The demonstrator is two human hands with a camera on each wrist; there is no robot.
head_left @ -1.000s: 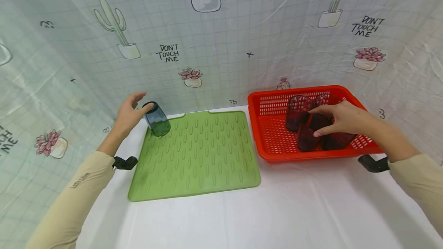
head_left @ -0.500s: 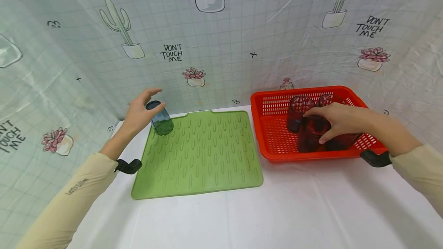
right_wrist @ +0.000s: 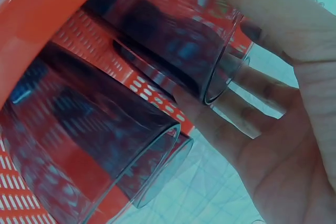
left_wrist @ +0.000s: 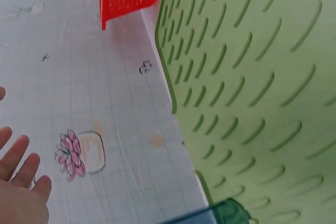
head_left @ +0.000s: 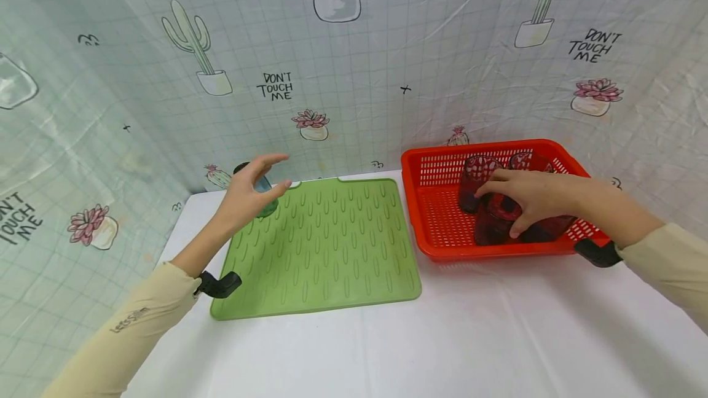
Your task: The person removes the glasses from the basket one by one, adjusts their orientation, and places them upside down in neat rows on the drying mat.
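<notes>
**While glasses sit crowded, a knock is possible**

Since the right hand (head_left: pixel 531 192) has fingers and thumb curled round the rim of the front-left glass (head_left: pixel 492 230) in the red basket (head_left: pixel 439 218), this glass could, I judge, strike the other basket glasses (head_left: pixel 472 180) if it is lifted at a slant. Its smooth rim could also slip, because the hold is only near the top. The left hand (head_left: pixel 245 198) holds nothing, its fingers and thumb wide apart; a careless sweep could topple the blue glass (head_left: pixel 268 208) close by on the green mat (head_left: pixel 326 250). Counted: two hands, one basket, one mat, five glasses (four in the basket, one on the mat).
</notes>
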